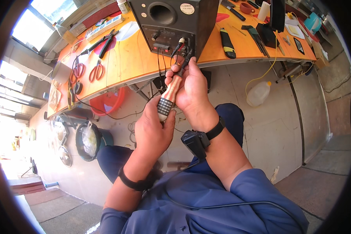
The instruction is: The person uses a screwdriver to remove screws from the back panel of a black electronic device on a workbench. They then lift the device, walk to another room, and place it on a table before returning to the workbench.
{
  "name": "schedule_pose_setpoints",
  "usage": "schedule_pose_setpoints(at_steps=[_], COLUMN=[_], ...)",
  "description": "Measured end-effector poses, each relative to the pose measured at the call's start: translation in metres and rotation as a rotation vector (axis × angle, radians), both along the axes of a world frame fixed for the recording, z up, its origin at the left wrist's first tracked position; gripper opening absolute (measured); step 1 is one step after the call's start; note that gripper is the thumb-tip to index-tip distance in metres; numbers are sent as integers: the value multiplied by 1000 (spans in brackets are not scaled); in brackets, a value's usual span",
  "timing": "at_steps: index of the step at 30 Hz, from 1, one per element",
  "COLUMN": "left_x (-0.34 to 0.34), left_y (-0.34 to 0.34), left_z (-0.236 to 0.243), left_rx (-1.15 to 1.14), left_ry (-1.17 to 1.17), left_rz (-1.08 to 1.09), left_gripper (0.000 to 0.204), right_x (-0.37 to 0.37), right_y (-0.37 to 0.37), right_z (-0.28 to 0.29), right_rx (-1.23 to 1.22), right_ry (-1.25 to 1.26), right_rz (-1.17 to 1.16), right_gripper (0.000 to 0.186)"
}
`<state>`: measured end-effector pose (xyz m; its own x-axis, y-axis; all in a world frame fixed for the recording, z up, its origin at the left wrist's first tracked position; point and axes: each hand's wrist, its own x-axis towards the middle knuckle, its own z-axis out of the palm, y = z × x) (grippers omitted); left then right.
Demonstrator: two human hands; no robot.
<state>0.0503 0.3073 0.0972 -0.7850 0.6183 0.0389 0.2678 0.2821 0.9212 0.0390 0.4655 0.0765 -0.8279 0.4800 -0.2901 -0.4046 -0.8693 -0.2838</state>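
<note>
My left hand (155,128) grips the lower end of a slim handle-shaped thing (171,91). It has cream and reddish stripes and a black end with rows of pale dots; I cannot make out its kind. Around its upper end my right hand (194,85) is closed, holding a black cable plug (186,61) against it. Just beyond the fingers stands a black speaker (171,27) at the table's near edge, its panel with a round port, knobs and sockets facing me. A plug with red and black leads (179,45) sits in that panel.
On the orange table (124,66) lie red-handled scissors (96,73), black pliers (107,45), a power strip (104,28) and a black-and-yellow utility knife (227,43). A red basin (108,102), a dark bucket (90,140) and a plastic jug (258,93) stand on the floor.
</note>
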Motion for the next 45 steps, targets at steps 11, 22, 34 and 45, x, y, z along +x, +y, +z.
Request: schedule_pose_setpoints(at_steps=[11,22,34,45], left_x=[-2,0,-7,-9], left_y=[-1,3,8,13], left_z=[-3,-3,-7,-14], left_rx=[-129,-103,673,704], left_ry=[416,122,-1343,-1402], left_rz=[17,-12,-96,-132], left_gripper=[39,37,43,40], right_x=[2,1,46,-72], right_y=[-1,6,121,265], right_z=[1,-7,-7,99], right_rx=[11,-9,646,1129], right_ry=[34,82,-240,53], right_rz=[63,75,-290,-302], right_gripper=[44,46,39,47])
